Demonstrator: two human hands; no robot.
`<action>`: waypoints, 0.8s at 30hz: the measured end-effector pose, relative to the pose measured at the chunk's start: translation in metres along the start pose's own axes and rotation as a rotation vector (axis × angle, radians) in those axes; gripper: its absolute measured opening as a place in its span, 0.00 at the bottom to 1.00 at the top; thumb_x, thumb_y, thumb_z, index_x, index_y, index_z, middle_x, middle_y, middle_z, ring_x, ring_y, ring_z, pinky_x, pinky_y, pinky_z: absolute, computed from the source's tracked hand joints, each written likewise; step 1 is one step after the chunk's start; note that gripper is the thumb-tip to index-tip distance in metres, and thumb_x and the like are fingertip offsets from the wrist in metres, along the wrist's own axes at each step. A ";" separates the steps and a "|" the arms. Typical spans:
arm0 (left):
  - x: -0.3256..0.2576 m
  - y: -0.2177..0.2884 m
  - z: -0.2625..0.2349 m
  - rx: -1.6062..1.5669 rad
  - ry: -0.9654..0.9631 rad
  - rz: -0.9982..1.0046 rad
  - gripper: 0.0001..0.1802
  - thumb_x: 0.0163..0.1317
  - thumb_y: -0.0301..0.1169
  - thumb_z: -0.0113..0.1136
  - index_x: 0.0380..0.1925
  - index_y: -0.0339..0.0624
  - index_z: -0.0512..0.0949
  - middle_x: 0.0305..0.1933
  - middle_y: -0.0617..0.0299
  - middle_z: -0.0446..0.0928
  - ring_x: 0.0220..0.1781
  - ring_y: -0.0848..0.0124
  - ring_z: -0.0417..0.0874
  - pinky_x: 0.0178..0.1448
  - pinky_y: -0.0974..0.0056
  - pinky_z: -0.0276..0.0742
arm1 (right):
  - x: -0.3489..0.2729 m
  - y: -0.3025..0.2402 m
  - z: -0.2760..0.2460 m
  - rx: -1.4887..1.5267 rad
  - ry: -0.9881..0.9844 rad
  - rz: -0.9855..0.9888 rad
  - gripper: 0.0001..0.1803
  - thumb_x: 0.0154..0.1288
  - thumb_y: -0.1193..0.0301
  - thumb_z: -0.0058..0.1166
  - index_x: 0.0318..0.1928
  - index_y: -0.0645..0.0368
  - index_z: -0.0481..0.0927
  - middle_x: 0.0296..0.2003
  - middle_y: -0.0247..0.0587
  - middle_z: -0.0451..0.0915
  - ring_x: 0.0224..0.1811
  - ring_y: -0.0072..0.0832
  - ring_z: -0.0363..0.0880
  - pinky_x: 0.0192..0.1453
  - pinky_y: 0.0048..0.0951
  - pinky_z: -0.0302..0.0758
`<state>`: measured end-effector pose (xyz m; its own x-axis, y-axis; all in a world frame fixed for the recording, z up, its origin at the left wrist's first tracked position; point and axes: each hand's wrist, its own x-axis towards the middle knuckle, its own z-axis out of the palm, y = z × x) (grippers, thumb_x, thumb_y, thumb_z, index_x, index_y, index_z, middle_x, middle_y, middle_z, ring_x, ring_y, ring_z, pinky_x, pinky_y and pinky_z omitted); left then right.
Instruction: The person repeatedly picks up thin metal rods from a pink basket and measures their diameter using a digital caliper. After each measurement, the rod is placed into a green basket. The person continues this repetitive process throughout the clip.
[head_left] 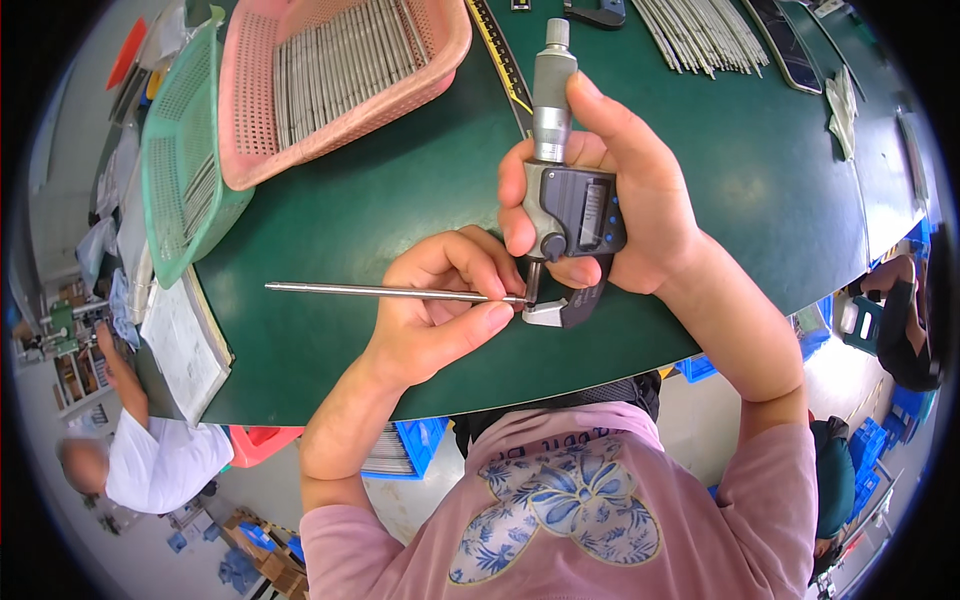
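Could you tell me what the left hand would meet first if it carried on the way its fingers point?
The left hand, pinching a thin metal rod, points right toward the digital micrometer in the right hand. It would probably meet the micrometer's lower frame first; its fingertips look almost there.

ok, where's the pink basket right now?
Head view, upper left: the pink basket sits on the green table, leaning over the green basket to its left, with metal rods inside.
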<state>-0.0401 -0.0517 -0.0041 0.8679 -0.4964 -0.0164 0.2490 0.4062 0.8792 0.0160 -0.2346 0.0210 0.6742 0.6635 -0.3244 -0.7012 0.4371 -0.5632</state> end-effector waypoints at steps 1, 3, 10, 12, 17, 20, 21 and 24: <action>0.000 0.000 0.000 0.003 -0.002 0.003 0.08 0.50 0.16 0.55 0.29 0.37 0.70 0.37 0.57 0.70 0.37 0.74 0.72 0.43 0.70 0.70 | 0.000 0.000 0.000 0.001 -0.003 0.000 0.37 0.58 0.40 0.31 0.30 0.67 0.72 0.20 0.46 0.76 0.08 0.24 0.64 0.12 0.19 0.62; 0.000 0.000 -0.001 0.009 -0.005 0.009 0.08 0.50 0.16 0.55 0.29 0.37 0.70 0.37 0.57 0.70 0.38 0.74 0.72 0.43 0.70 0.70 | 0.000 -0.001 0.000 0.005 -0.013 0.001 0.36 0.59 0.41 0.31 0.29 0.67 0.72 0.19 0.45 0.76 0.08 0.24 0.64 0.13 0.20 0.62; 0.001 -0.001 0.001 0.019 0.006 0.014 0.08 0.50 0.17 0.55 0.30 0.38 0.70 0.37 0.57 0.70 0.38 0.73 0.72 0.43 0.70 0.69 | 0.000 -0.001 -0.001 0.018 -0.007 0.009 0.36 0.58 0.41 0.31 0.29 0.67 0.73 0.19 0.45 0.76 0.08 0.24 0.64 0.13 0.20 0.62; 0.000 -0.001 -0.001 0.028 0.004 0.022 0.08 0.50 0.17 0.56 0.30 0.38 0.70 0.37 0.57 0.70 0.38 0.73 0.72 0.44 0.70 0.69 | 0.000 -0.001 0.000 0.012 -0.001 0.011 0.37 0.58 0.40 0.31 0.29 0.67 0.73 0.19 0.45 0.76 0.08 0.24 0.64 0.13 0.19 0.62; -0.001 0.000 -0.002 0.026 0.007 0.003 0.08 0.49 0.17 0.55 0.29 0.37 0.70 0.36 0.57 0.70 0.38 0.73 0.72 0.43 0.70 0.69 | 0.002 0.000 0.001 -0.004 -0.008 0.013 0.36 0.60 0.41 0.29 0.30 0.66 0.72 0.20 0.45 0.76 0.08 0.25 0.64 0.13 0.20 0.62; 0.001 0.003 0.000 0.097 0.018 0.011 0.06 0.50 0.19 0.55 0.28 0.36 0.69 0.36 0.57 0.70 0.38 0.72 0.72 0.44 0.69 0.69 | -0.002 -0.002 0.000 0.055 -0.017 0.025 0.37 0.61 0.41 0.26 0.31 0.66 0.71 0.20 0.46 0.76 0.08 0.25 0.65 0.12 0.20 0.63; 0.000 0.005 0.002 0.126 0.014 0.021 0.06 0.50 0.20 0.55 0.28 0.36 0.69 0.35 0.57 0.69 0.38 0.71 0.72 0.44 0.69 0.69 | -0.003 -0.003 0.002 0.040 -0.026 0.035 0.36 0.63 0.42 0.24 0.32 0.67 0.70 0.20 0.46 0.76 0.08 0.25 0.65 0.12 0.20 0.63; -0.001 0.003 0.009 0.133 0.063 0.124 0.04 0.52 0.23 0.53 0.26 0.35 0.69 0.34 0.55 0.68 0.39 0.66 0.72 0.46 0.61 0.74 | -0.001 -0.001 0.002 0.017 0.000 0.076 0.37 0.63 0.43 0.21 0.33 0.65 0.72 0.21 0.46 0.76 0.08 0.26 0.65 0.12 0.21 0.62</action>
<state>-0.0440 -0.0571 0.0030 0.9147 -0.3979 0.0701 0.0828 0.3544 0.9314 0.0159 -0.2345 0.0231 0.6192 0.6949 -0.3656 -0.7540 0.3960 -0.5241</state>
